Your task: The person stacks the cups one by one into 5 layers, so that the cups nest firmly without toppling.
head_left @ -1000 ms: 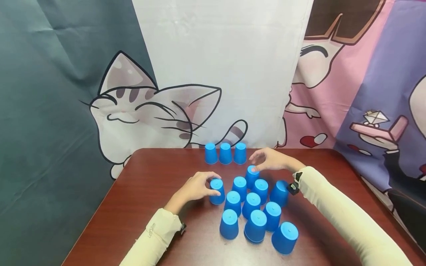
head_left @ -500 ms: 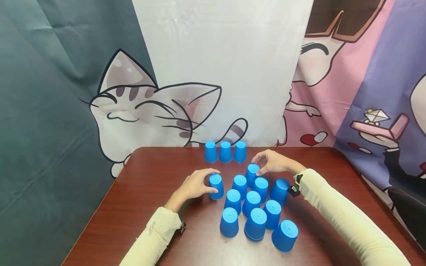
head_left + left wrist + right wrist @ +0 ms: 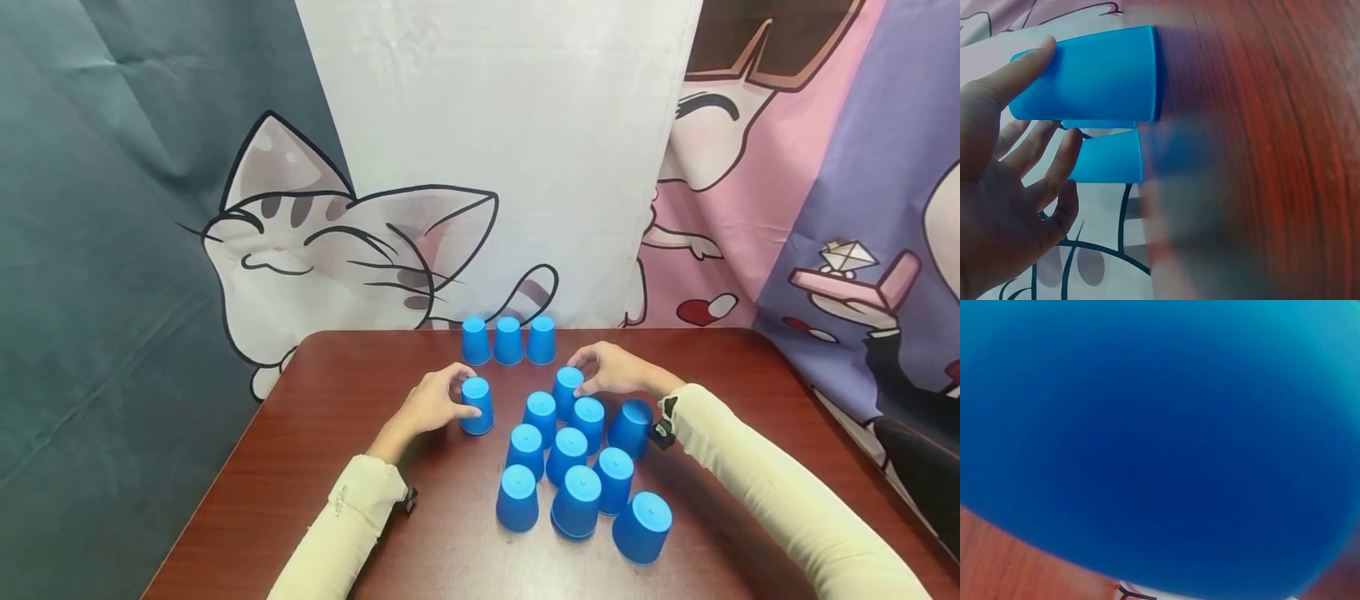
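Gripping a blue cup (image 3: 478, 407) — left hand (image 3: 432, 402), arm (image 3: 351, 504) outstretched.

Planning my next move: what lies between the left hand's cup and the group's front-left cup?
In the head view, only bare tabletop lies between the cup in the left hand and the front-left cup.

The head view looks forward and down over the table (image 3: 255, 508), facing the printed cloth (image 3: 487, 125) at twelve o'clock. The left wrist view, close to the left hand (image 3: 1013, 206), lies sideways, tabletop at three o'clock; both share its held cup (image 3: 1100, 78). A blue cup (image 3: 1160, 444), probably the one beside that wrist, nearly fills the right wrist view from very near.
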Action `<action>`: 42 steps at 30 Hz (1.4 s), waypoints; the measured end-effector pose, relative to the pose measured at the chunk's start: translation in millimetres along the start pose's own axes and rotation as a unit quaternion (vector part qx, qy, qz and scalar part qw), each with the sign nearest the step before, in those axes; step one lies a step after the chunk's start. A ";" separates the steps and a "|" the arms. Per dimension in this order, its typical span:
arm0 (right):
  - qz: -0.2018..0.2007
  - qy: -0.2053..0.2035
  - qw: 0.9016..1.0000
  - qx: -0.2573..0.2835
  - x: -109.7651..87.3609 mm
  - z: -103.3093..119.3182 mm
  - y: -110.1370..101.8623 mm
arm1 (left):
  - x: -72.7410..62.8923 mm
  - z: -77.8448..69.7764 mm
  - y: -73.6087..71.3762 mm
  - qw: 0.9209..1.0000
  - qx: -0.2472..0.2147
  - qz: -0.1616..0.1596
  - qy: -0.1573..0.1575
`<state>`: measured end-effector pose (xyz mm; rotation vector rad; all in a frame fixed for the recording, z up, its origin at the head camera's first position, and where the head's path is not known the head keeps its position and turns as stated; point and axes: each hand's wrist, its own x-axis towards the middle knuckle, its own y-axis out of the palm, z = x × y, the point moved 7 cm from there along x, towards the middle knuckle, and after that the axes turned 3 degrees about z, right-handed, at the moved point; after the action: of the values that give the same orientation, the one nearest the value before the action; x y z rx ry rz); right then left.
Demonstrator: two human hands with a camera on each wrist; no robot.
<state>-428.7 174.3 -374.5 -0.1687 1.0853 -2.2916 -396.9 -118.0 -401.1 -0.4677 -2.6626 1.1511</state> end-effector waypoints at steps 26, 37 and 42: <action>-0.017 -0.005 1.000 0.018 -1.6 -11.4 3.3 | 39.9 36.8 -36.5 0.993 0.003 -0.087 -0.084; -0.018 -0.006 0.999 0.032 -3.8 -12.0 5.3 | 58.9 52.8 -42.5 0.991 -0.020 -0.097 -0.092; -0.017 -0.003 0.999 0.029 -3.6 -12.6 6.0 | 63.0 62.0 -44.4 0.988 -0.032 -0.102 -0.110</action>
<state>-427.4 181.8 -386.8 -0.1714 1.0202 -2.3484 -483.6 -165.3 -406.7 -0.0766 -2.8586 1.1165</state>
